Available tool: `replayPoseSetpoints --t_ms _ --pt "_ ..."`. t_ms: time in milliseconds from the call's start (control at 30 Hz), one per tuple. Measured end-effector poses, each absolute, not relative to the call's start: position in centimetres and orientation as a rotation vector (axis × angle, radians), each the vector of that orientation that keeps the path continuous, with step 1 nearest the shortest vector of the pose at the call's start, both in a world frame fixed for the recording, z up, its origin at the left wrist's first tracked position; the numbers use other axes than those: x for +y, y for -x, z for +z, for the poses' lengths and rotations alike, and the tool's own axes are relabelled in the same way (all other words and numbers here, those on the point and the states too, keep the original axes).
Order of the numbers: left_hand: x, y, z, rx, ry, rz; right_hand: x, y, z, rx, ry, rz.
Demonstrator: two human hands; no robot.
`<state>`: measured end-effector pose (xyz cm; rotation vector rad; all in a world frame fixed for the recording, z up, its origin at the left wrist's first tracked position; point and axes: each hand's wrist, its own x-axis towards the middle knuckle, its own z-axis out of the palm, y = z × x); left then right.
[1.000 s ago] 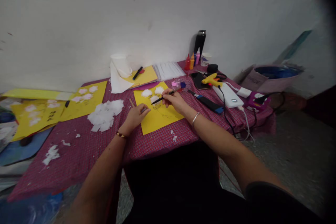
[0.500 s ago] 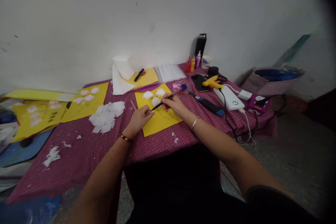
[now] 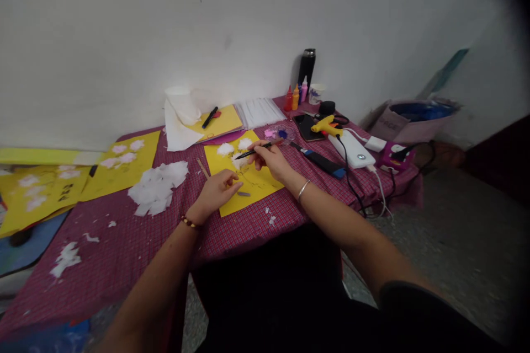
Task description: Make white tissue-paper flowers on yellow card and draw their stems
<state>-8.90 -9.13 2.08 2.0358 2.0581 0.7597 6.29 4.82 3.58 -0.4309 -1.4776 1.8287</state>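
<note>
My right hand (image 3: 267, 160) pinches a slim black pen (image 3: 247, 154), its point aimed down and left above the white tissue-paper flower (image 3: 240, 160). Whether the tip touches is too small to tell. Under it lies a yellow sheet (image 3: 227, 207) with several white flowers and thin dark drawn lines. My left hand (image 3: 219, 190) hovers at the sheet's left edge, fingers curved and apart, with nothing seen in them. A small grey cap-like piece (image 3: 243, 194) lies just beyond its fingertips. A thin brown stick (image 3: 202, 168) is beside the sheet, partly behind this hand.
White paper pieces (image 3: 155, 190) are heaped to the left, near finished yellow flower sheets (image 3: 118, 174). At the right are a paint palette (image 3: 285, 133), a blue-black cutter (image 3: 323, 164), a yellow glue gun (image 3: 327, 126), a white power bank (image 3: 351, 151) and hanging cables.
My left hand has let go of the grey piece at the pen's end and drawn back. My right hand has brought the pen's point over the flower. The view has shifted slightly right.
</note>
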Motion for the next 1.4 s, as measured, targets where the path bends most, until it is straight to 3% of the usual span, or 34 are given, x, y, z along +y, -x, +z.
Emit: replayPoseSetpoints --t_ms 133,367,633,1100,1400 --pt "-9.7 7.3 1.9 1.879 -2.183 0.644 5.9 -6.4 3.5 -1.574 0.496 1.901" --pt "-10.0 7.0 1.7 1.785 -2.260 0.350 7.5 -5.7 2.1 -1.955 0.591 1.712" --pt "-10.3 7.3 1.3 1.842 -2.119 0.421 7.4 -6.1 1.3 -1.996 0.630 1.965" --pt "-10.8 6.3 0.8 1.628 -2.262 0.622 7.4 -6.3 1.0 -2.125 0.481 1.724" --pt "-11.7 6.7 -0.8 1.307 -2.354 0.418 7.6 -6.6 1.3 -2.247 0.476 1.648"
